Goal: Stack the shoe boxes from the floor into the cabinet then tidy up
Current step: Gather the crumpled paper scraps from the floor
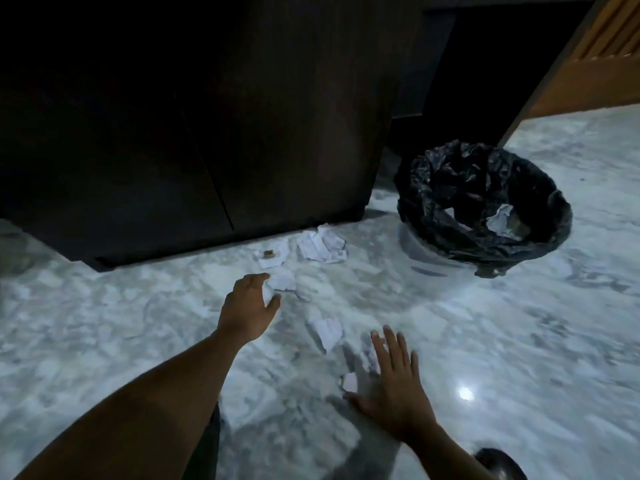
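Crumpled white paper scraps lie scattered on the marble floor in front of the dark cabinet [207, 133], whose doors are closed. My left hand [247, 306] reaches forward, its fingers and thumb curling round a small paper scrap [282, 282]. My right hand [391, 386] hovers flat with straight spread fingers just above the floor, beside two small scraps [349, 382]. Another crumpled piece [327, 329] lies between my hands. A larger pile of paper [322, 245] rests at the cabinet's base. No shoe boxes are in sight.
A bin lined with a black bag [485, 206] stands on the floor at the right of the cabinet, with some paper inside. A wooden door [588, 64] is at the upper right. A small brown object [268, 253] sits on one scrap.
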Tool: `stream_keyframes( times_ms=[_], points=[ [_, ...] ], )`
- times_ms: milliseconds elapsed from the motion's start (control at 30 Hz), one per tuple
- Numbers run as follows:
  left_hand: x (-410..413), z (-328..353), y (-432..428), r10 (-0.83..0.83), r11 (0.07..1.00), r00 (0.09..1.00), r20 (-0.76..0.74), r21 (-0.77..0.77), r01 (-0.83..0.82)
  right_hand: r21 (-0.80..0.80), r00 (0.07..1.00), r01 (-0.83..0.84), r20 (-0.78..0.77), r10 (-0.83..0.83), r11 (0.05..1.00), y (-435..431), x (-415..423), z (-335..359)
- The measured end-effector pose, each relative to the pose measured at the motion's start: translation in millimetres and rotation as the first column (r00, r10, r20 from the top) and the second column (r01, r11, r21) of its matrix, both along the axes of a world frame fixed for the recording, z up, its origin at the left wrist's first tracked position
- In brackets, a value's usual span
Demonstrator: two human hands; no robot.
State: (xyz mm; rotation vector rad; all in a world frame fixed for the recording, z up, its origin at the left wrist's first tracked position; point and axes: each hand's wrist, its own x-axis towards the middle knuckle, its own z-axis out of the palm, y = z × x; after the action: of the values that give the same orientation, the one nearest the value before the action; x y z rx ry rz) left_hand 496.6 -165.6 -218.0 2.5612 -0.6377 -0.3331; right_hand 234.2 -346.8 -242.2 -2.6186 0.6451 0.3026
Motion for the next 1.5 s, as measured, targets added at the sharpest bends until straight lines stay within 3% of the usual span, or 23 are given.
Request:
stream_keyframes(
  times_ms=[167, 267, 400, 567, 767, 933, 1133, 1233, 1400, 1500],
  points=[
    [32, -39, -33, 0.026, 0.999, 0.994, 0.102, -0.039, -0.022, -0.036, 0.991, 0.006, 0.132, -0.001, 0.999, 28, 39, -34],
    [48, -50, -57, -0.075, 0.997, 0.99, 0.122, -0.007, 0.077, -0.078, 0.989, 0.004, 0.147, 0.007, 0.997, 29, 72, -45],
    [56, -59, -81, -0.264, 0.961, 0.959, 0.1, 0.11, 0.253, -0.154, 0.986, -0.042, 0.154, 0.066, 0.987, 17, 104, -52],
    [61, -72, -92, -0.39, 0.88, 0.917, 0.089, 0.327, 0.343, -0.214, 0.981, -0.098, 0.145, 0.13, 0.972, -5, 124, -62],
    [40, -84, -49, -0.238, 0.971, 0.944, 0.227, 0.063, 0.23, -0.193, 0.993, -0.008, 0.116, 0.03, 0.981, -50, 132, -55],
    [29, -84, -41, -0.147, 0.987, 0.954, 0.262, -0.029, 0.16, -0.124, 0.957, -0.157, 0.224, 0.181, 0.98, -65, 151, -48],
    [30, -86, -38, -0.203, 0.979, 0.931, 0.303, 0.053, 0.197, -0.189, 0.884, -0.413, 0.15, 0.442, 0.891, -92, 215, -41],
    [33, -88, -38, -0.209, 0.977, 0.927, 0.312, 0.04, 0.207, -0.142, 0.837, -0.527, 0.086, 0.541, 0.838, -102, 235, -42],
    [31, -90, -36, -0.167, 0.969, 0.941, 0.294, -0.126, 0.211, -0.009, 0.809, -0.572, 0.162, 0.566, 0.82, -111, 210, -34],
    [26, -87, -34, -0.186, 0.963, 0.95, 0.251, -0.147, 0.227, -0.007, 0.787, -0.613, 0.082, 0.612, 0.79, -116, 175, -29]
  ],
)
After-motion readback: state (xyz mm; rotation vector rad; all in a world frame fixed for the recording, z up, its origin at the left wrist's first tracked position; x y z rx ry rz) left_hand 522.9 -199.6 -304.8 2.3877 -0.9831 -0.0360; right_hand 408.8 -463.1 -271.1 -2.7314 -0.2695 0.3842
